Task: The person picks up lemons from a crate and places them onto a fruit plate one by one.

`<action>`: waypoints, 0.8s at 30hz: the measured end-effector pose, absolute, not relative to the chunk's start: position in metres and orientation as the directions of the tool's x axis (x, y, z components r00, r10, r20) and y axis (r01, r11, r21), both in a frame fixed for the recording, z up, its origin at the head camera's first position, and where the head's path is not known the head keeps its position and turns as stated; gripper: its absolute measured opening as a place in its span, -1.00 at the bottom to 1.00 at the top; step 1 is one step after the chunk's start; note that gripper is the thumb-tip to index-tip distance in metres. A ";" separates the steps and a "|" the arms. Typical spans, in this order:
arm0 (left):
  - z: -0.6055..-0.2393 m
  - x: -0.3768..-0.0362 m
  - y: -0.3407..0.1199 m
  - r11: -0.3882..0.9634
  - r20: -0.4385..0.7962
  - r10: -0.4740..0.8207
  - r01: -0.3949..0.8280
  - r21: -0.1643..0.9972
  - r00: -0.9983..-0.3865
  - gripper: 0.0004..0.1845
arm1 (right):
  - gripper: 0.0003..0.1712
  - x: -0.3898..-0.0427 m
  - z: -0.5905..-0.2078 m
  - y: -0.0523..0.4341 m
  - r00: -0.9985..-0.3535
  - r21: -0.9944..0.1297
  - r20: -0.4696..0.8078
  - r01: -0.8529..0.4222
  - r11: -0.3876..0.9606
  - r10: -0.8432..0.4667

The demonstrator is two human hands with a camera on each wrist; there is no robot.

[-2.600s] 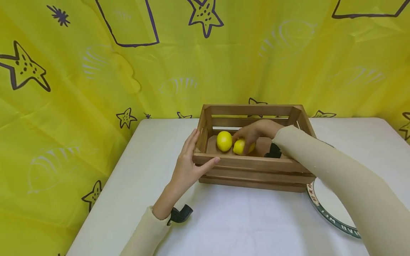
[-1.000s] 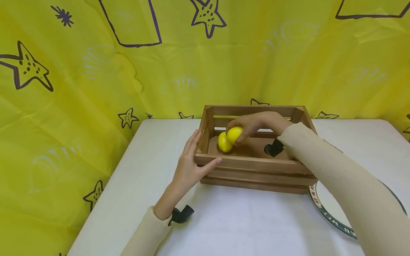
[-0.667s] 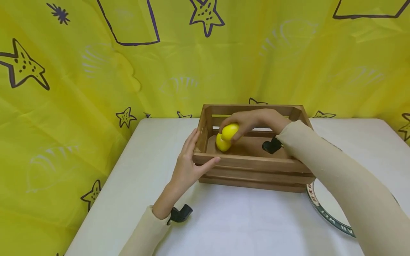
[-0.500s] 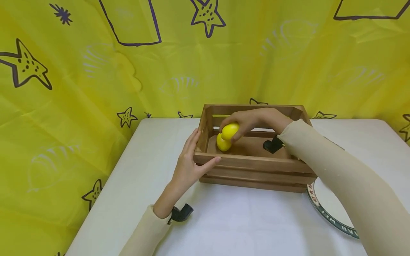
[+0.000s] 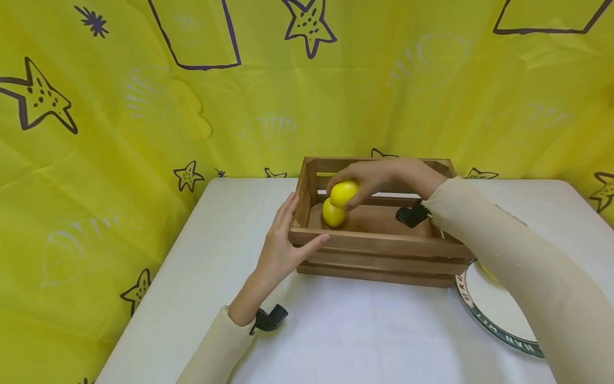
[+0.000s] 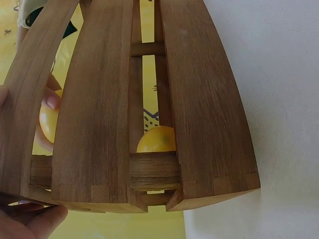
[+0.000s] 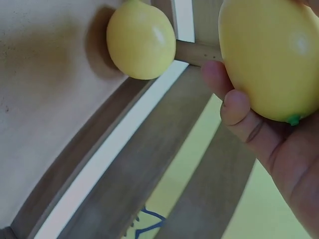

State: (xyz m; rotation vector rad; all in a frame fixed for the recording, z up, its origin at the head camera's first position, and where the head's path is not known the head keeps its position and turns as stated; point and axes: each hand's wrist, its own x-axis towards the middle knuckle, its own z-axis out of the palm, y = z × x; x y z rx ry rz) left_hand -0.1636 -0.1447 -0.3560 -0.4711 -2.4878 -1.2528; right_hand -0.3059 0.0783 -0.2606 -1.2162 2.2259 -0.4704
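Note:
A slatted wooden crate stands at the back of the white table. My left hand holds its front left corner, thumb over the front slat and fingers along the end. Inside the crate, my right hand grips a yellow lemon raised off the floor; the right wrist view shows a green nub on this lemon. A second lemon sits on the crate floor at the left, just below the held one. In the left wrist view that lower lemon shows between the slats.
To the right of the crate lies a white plate with a patterned green rim, partly under my right sleeve. Something yellow shows on the plate, mostly hidden by the sleeve. A yellow curtain hangs behind the table.
My right hand has taken hold of the lemon, lifted it from the crate floor and brought it left and up, near the other lemon. The left hand has kept its place.

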 end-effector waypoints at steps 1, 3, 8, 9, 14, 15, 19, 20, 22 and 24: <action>-0.356 -0.164 -0.145 0.564 0.419 0.147 0.424 0.709 -0.896 0.00 | -0.42 -0.304 -0.258 0.079 -0.443 -0.533 -0.295 -0.659 0.531 -0.846; -0.356 -0.164 -0.145 0.564 0.421 0.146 0.425 0.708 -0.895 0.00 | -0.43 -0.301 -0.254 0.081 -0.459 -0.521 -0.292 -0.659 0.542 -0.839; -0.356 -0.164 -0.144 0.561 0.416 0.152 0.425 0.711 -0.897 0.00 | -0.48 -0.294 -0.247 0.089 -0.475 -0.522 -0.326 -0.631 0.574 -0.818; -0.356 -0.164 -0.143 0.560 0.413 0.155 0.424 0.712 -0.897 0.00 | -0.49 -0.293 -0.245 0.090 -0.469 -0.520 -0.328 -0.635 0.571 -0.820; -0.357 -0.163 -0.143 0.559 0.415 0.153 0.425 0.712 -0.897 0.00 | -0.48 -0.287 -0.238 0.097 -0.447 -0.494 -0.308 -0.679 0.543 -0.840; -0.356 -0.163 -0.143 0.560 0.416 0.152 0.425 0.711 -0.897 0.00 | -0.48 -0.286 -0.237 0.098 -0.445 -0.484 -0.306 -0.688 0.540 -0.841; -0.356 -0.163 -0.143 0.564 0.424 0.147 0.427 0.706 -0.894 -0.01 | -0.46 -0.281 -0.230 0.104 -0.444 -0.447 -0.314 -0.711 0.543 -0.839; -0.355 -0.163 -0.143 0.564 0.425 0.145 0.428 0.706 -0.894 -0.01 | -0.46 -0.280 -0.228 0.106 -0.444 -0.440 -0.313 -0.716 0.542 -0.840; -0.355 -0.163 -0.143 0.565 0.425 0.142 0.426 0.707 -0.894 -0.01 | -0.44 -0.277 -0.224 0.109 -0.446 -0.436 -0.307 -0.719 0.541 -0.841; -0.355 -0.163 -0.144 0.567 0.423 0.138 0.422 0.708 -0.895 -0.01 | -0.42 -0.274 -0.221 0.113 -0.466 -0.434 -0.306 -0.708 0.557 -0.831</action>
